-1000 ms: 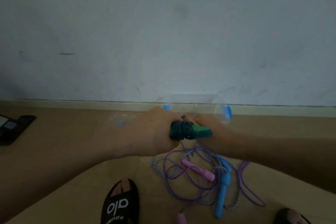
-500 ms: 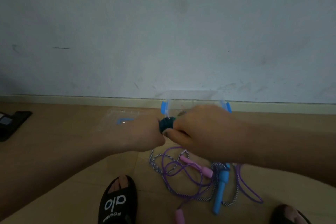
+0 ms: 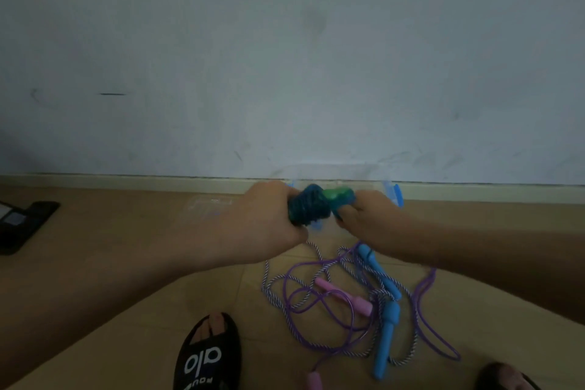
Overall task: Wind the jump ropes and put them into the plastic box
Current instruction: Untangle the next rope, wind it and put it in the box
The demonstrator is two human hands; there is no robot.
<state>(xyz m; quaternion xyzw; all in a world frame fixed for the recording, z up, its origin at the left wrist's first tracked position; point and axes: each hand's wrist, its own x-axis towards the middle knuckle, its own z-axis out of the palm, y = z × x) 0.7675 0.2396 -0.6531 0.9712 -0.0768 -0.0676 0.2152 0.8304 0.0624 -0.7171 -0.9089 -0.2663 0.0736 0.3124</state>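
Observation:
My left hand (image 3: 269, 222) grips a green jump rope (image 3: 311, 204) with its dark cord wound tightly around the handles. My right hand (image 3: 368, 218) pinches the green handle end of the same bundle. Behind both hands stands the clear plastic box (image 3: 387, 191) with blue latches, against the wall and mostly hidden. On the floor below lie a tangled purple rope with pink handles (image 3: 345, 294) and a striped rope with blue handles (image 3: 387, 326).
The clear box lid (image 3: 207, 206) lies flat on the floor left of the box. A dark flat object (image 3: 22, 223) sits at the far left. My feet in black slippers (image 3: 209, 355) are at the bottom edge. A white wall rises behind.
My right hand has come back from over the bundle to its right end, so the green handle shows again. My left hand has kept its grip throughout.

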